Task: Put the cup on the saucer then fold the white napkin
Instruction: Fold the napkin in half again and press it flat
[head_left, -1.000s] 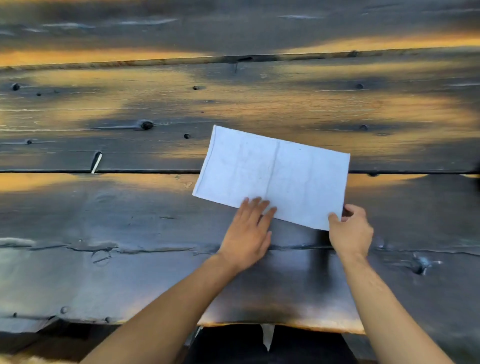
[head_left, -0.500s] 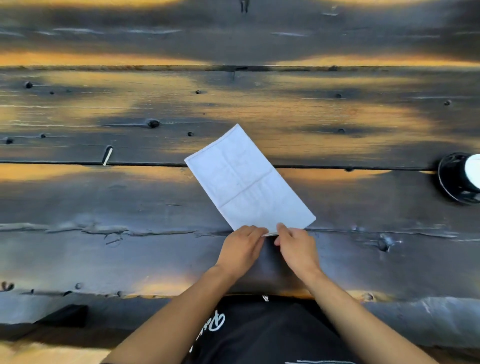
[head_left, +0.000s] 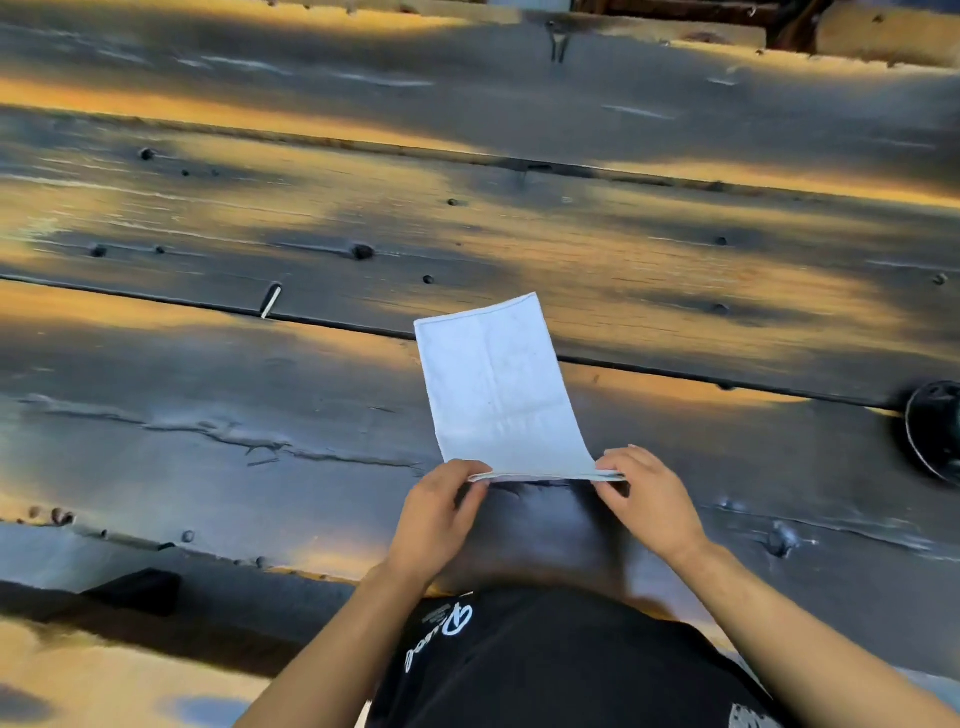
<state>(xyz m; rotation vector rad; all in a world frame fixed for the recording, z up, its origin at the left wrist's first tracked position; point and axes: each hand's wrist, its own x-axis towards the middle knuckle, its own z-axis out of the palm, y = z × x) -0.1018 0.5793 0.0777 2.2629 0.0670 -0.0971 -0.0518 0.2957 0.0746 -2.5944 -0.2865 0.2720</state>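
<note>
Lying lengthwise on the dark wooden surface (head_left: 260, 415), the white napkin (head_left: 498, 395) looks thin, limp and light; its near corners suit holding; left hand (head_left: 436, 519) and right hand (head_left: 649, 499) each pinch one corner, that edge lifted; a black saucer (head_left: 935, 431) sits far right.

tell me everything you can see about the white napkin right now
The white napkin is a thin, soft-looking cloth already folded into a long rectangle, with a stitched hem along its far edge and faint creases. It lies on the dark wooden table, running away from the person. Its near edge shows stacked layers and is lifted slightly, pinched at the corners by the left hand and right hand.
</note>
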